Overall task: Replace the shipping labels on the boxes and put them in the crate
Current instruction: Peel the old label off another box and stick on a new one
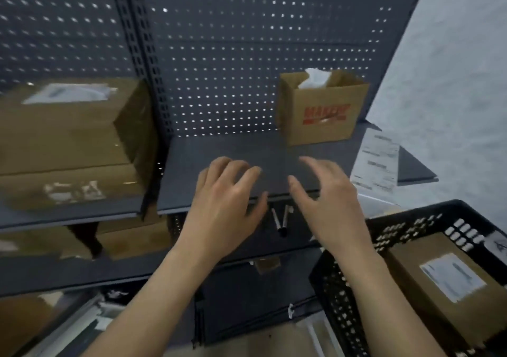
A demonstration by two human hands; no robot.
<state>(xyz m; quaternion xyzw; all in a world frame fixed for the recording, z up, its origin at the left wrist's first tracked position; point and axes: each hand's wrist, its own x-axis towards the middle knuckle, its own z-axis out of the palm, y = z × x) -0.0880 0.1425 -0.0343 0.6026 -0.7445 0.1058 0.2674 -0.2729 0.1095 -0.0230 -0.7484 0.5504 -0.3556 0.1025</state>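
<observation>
My left hand (223, 203) and my right hand (326, 200) hover side by side over the front edge of a dark shelf (219, 153), fingers relaxed and holding nothing. A large brown box (68, 142) with a white label on top sits on the shelf to the left. Lower right, a black plastic crate (411, 225) holds a brown box (439, 282) with a white label on its top. A sheet of shipping labels (377, 162) lies on the shelf's right end.
A small open carton (321, 109) with red print and white paper inside stands at the back right of the shelf. Two markers (279, 219) lie on the lower shelf between my hands. More boxes (131, 238) sit on the lower shelf at left. Pegboard backs the shelving.
</observation>
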